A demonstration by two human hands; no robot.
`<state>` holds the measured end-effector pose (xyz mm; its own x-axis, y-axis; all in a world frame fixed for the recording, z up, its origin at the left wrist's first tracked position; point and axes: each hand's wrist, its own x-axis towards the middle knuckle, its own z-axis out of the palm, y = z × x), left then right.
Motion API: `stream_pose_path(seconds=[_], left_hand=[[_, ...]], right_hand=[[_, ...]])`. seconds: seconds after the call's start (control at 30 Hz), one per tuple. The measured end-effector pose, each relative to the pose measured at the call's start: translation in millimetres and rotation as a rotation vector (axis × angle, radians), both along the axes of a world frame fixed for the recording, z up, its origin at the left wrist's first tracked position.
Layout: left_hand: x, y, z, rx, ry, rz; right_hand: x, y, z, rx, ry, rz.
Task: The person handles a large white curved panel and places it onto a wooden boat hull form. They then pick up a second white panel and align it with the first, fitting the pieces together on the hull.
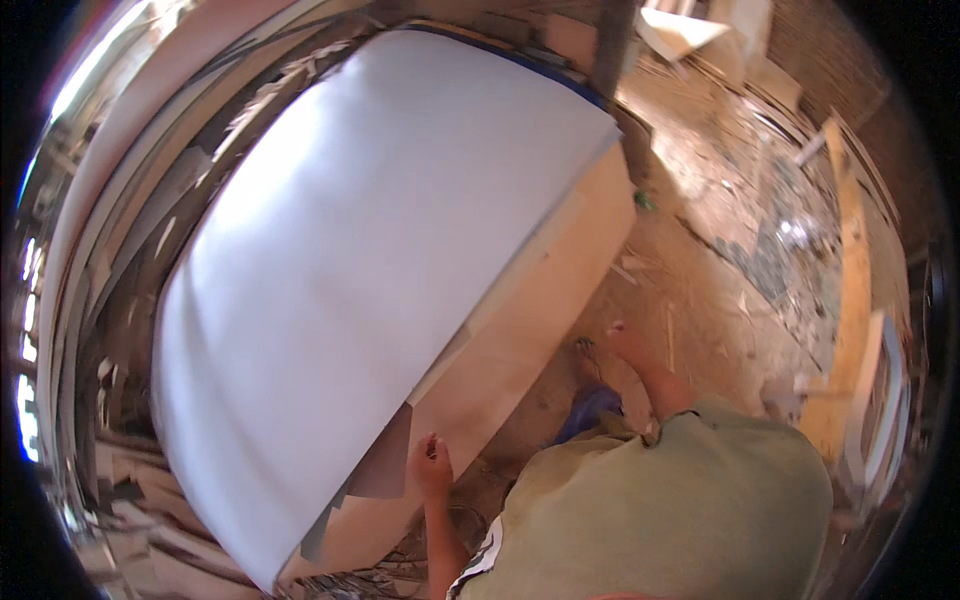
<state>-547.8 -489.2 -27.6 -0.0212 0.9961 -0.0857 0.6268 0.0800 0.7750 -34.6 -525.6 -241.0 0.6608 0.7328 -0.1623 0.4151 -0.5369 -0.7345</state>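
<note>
A large glossy white sheet [340, 220] lies over the top of a wide stack. Tan board [570, 260] shows below its right edge, and a darker brown piece [384, 462] sticks out beneath the near part of that edge. Beside this brown piece is my left hand [432, 465], its fingers curled in and nothing visible in them. Whether it touches the board is unclear. My right hand [622, 338] hangs out over the floor, away from the stack; it is small and blurred, so its fingers cannot be made out.
Long curved-looking boards [110, 190] stand along the left. A dark post [612, 50] rises at the far end. Scraps litter the dusty floor [700, 260] on the right, near a long wooden plank [852, 270]. Offcuts [160, 540] lie at the lower left.
</note>
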Motion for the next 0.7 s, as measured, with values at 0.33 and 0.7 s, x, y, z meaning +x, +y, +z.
stream_pose_path(seconds=[0.33, 0.7], left_hand=[[214.7, 15.2, -56.0, -0.121, 0.046, 0.02], [290.6, 46.5, -49.6, -0.379, 0.145, -0.214]], right_hand=[[216.0, 93.2, 105.5, -0.42, -0.255, 0.253], [327.2, 156.1, 81.4, -0.351, -0.348, 0.243]])
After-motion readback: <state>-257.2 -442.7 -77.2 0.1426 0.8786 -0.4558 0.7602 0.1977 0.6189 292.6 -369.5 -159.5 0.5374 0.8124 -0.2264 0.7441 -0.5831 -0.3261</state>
